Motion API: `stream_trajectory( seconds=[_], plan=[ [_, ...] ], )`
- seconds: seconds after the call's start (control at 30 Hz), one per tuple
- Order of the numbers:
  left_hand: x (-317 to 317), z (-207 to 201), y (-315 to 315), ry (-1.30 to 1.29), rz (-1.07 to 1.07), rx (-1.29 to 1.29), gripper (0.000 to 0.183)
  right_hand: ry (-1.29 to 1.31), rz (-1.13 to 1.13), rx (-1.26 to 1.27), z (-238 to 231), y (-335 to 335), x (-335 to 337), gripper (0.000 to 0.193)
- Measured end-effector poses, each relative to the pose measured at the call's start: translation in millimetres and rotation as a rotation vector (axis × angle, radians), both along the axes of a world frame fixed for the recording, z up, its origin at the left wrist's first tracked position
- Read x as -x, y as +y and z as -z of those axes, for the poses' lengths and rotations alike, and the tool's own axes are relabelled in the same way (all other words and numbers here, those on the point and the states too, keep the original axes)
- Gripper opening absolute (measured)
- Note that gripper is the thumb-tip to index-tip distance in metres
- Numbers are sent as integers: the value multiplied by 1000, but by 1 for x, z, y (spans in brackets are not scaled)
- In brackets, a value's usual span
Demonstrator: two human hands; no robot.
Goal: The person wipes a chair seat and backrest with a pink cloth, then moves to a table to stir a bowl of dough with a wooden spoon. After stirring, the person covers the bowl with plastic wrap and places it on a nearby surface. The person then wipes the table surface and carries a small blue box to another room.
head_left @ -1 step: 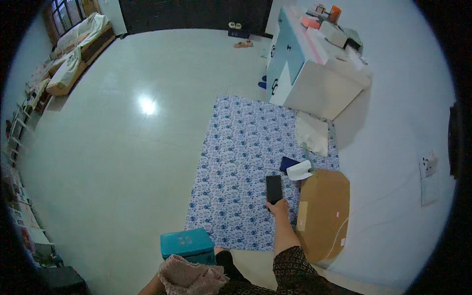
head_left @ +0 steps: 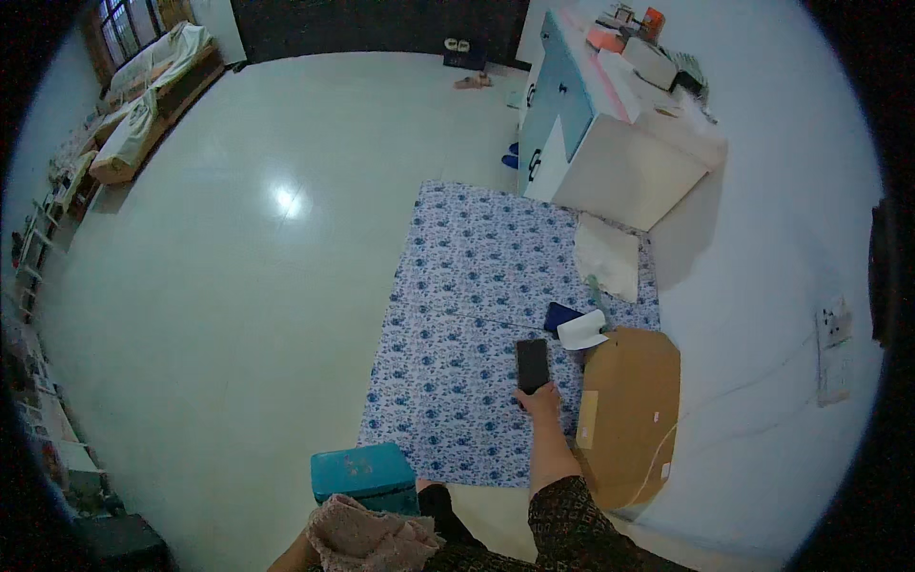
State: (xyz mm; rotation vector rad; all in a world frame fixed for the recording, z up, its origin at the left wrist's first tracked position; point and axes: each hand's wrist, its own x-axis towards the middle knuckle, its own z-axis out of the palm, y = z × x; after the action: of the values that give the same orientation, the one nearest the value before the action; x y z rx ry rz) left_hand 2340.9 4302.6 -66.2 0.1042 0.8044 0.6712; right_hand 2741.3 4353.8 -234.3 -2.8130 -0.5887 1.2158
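Note:
My right hand (head_left: 538, 400) is closed around the lower end of a dark smartphone (head_left: 533, 366), above the blue-and-white floral mat (head_left: 457, 286). The phone's dark face is toward me. A fluffy pale-pink towel (head_left: 367, 536) lies bunched over the end of my left forearm (head_left: 297, 555). It covers my left hand, so those fingers are hidden. Just beyond the towel stands a teal box (head_left: 362, 467) with a lid. Near the phone, a dark blue flat item (head_left: 560, 316) and a folded white paper or cloth (head_left: 581, 332) rest on the mat.
A flat brown cardboard piece (head_left: 629, 419) lies right of my arm, with a thin cable across it. A cream cloth (head_left: 607, 257) is on the mat near a white-and-blue cabinet (head_left: 620, 172) with clutter on top. Footwear (head_left: 472, 82) sits by the far dark door. A cloth-draped sofa (head_left: 157, 114) stands far left.

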Motion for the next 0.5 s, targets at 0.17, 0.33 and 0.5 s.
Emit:
stream_trajectory(
  seconds=[0.17,0.33,0.5],
  plan=[
    [1,8,7,32,-21,52,79,-162,3,69,16,22,0,105],
    [4,8,13,46,-34,80,78,-132,-14,49,4,30,1,107],
    [5,8,21,25,-37,68,77,-102,-47,54,1,31,1,108]
  ],
)
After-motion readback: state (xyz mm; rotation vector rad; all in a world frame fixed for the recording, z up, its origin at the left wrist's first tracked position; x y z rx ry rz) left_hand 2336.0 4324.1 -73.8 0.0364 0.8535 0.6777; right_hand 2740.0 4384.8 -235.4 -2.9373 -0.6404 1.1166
